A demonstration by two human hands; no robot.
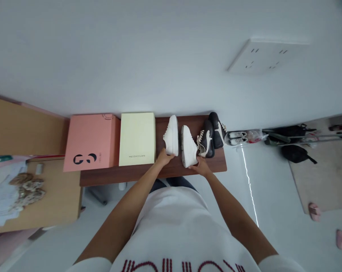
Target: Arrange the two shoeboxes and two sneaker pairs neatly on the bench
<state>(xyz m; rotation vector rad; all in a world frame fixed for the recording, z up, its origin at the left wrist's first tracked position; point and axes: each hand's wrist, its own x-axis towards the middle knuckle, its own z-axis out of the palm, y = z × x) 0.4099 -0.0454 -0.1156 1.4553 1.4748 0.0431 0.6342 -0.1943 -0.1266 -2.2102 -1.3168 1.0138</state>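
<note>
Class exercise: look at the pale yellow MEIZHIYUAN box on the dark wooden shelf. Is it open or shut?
Shut: the top of the pale yellow MEIZHIYUAN box lies flat and unbroken, and none of its inside shows.

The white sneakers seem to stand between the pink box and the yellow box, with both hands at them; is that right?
Not quite: the head view shows the white sneakers between the yellow box and the black-and-white shoes. The left hand and right hand are at them, as you say.
</note>
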